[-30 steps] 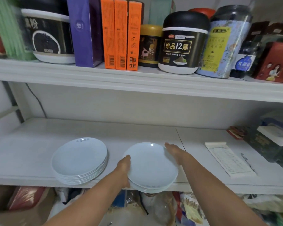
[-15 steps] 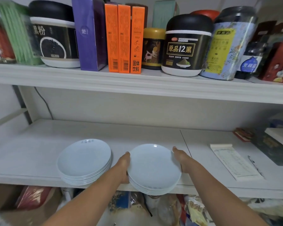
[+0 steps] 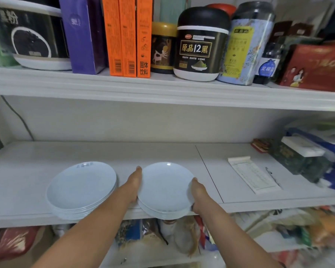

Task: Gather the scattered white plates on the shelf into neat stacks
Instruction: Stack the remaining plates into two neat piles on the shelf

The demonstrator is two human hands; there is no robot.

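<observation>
Two stacks of white plates stand on the middle shelf (image 3: 162, 151). The left stack (image 3: 81, 188) holds several plates and has faint print at its far rim. The right stack (image 3: 165, 190) is smaller and overhangs the shelf's front edge. My left hand (image 3: 134, 184) holds its left rim with the thumb pointing away along the edge. My right hand (image 3: 198, 192) grips its right rim, fingers tucked underneath. The undersides of both hands are hidden.
A printed notepad (image 3: 251, 175) and a pen (image 3: 272, 176) lie on the shelf to the right, with a dark box (image 3: 300, 159) beyond. Jars and boxes fill the upper shelf (image 3: 162, 89). Bags crowd the space below.
My left hand has slid farther along the right stack's left rim, and my right hand has come nearer along its right rim. The view shifted slightly right. Both stacks stay side by side.
</observation>
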